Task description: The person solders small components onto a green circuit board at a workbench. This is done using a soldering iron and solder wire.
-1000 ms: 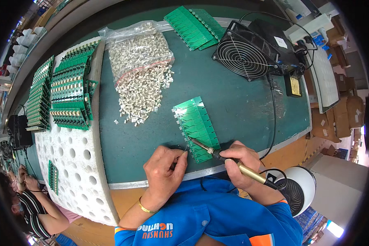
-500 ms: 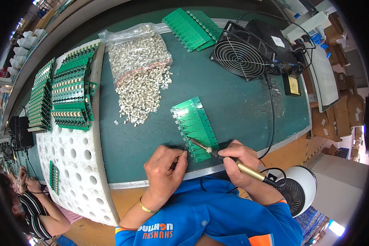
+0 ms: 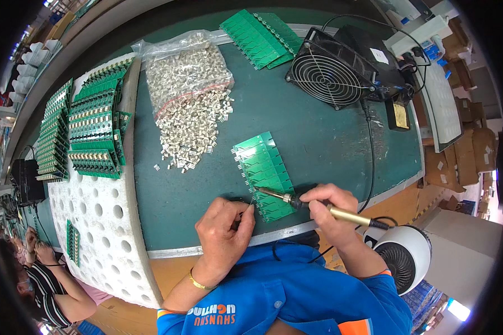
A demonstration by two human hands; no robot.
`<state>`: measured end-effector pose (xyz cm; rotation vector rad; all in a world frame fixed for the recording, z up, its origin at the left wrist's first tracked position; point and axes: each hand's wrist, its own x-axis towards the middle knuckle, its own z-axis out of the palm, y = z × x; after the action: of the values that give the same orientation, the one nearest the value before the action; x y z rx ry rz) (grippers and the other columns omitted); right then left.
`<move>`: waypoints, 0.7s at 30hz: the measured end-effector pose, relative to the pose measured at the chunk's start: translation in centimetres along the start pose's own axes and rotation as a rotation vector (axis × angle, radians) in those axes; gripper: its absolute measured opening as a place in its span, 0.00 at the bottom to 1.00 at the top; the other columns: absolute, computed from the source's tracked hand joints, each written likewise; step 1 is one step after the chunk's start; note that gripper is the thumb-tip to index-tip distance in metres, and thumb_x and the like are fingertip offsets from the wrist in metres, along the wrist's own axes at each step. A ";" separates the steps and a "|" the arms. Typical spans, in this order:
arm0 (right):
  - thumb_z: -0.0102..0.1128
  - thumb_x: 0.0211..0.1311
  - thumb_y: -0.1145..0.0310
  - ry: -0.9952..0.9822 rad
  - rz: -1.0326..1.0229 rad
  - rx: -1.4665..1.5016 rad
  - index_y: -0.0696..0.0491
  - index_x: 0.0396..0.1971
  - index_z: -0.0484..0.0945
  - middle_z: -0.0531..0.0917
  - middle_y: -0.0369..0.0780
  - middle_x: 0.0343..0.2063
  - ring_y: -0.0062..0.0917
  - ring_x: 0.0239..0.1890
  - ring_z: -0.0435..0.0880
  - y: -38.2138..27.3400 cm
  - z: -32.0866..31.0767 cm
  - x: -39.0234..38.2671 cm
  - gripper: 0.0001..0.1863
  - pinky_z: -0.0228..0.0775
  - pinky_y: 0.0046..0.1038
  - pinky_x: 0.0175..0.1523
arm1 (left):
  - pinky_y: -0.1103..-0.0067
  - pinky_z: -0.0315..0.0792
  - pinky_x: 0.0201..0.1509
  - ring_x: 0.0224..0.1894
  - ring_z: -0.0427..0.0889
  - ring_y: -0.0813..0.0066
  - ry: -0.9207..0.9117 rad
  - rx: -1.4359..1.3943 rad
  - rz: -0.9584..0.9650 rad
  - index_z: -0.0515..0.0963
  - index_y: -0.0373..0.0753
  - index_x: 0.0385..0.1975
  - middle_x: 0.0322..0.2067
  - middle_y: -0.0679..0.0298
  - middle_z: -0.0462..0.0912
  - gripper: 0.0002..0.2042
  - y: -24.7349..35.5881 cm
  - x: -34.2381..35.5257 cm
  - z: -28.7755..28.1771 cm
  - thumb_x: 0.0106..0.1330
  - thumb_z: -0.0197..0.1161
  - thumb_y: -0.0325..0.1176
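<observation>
Head view: right hand (image 3: 331,207) is closed around a soldering iron (image 3: 313,205), gold handle trailing toward the person, tip resting at the near left edge of a green circuit board strip (image 3: 264,174). The strip lies flat on the green bench mat (image 3: 318,134), near its front edge. Left hand (image 3: 222,230) rests on the mat just left of the strip, fingers curled together at the iron's tip; what they pinch cannot be told. A pile of small white connectors (image 3: 189,131) lies behind, spilling from a clear bag (image 3: 185,70). Black fan (image 3: 327,78) at rear right.
</observation>
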<state>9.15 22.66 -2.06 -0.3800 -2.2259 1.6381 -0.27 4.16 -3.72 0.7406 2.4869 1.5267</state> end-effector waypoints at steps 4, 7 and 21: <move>0.58 0.56 0.73 -0.039 0.204 0.056 0.58 0.31 0.80 0.78 0.35 0.19 0.12 0.21 0.72 -0.9 -0.7 1.2 0.06 0.62 0.19 0.26 | 0.84 0.60 0.18 0.16 0.66 0.83 0.006 -0.021 0.000 0.79 0.34 0.22 0.17 0.66 0.70 0.03 -0.1 0.1 0.1 0.53 0.67 0.21; 0.57 0.58 0.73 -0.064 0.242 0.100 0.58 0.32 0.80 0.77 0.32 0.19 0.10 0.21 0.69 -1.0 -0.8 1.6 0.06 0.60 0.17 0.26 | 0.84 0.60 0.18 0.16 0.66 0.82 0.003 -0.018 -0.012 0.79 0.34 0.22 0.17 0.66 0.69 0.03 0.0 0.2 0.1 0.53 0.67 0.22; 0.60 0.53 0.75 -0.027 0.051 -0.020 0.57 0.30 0.80 0.80 0.38 0.19 0.16 0.18 0.75 -0.7 -0.2 0.0 0.05 0.63 0.21 0.23 | 0.84 0.60 0.18 0.16 0.66 0.83 -0.019 -0.009 -0.010 0.78 0.34 0.22 0.17 0.66 0.69 0.03 -0.1 0.3 0.0 0.53 0.67 0.21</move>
<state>9.24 22.60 -1.36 -0.4254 -2.2715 1.6569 -0.51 4.27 -3.77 0.7369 2.4652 1.5193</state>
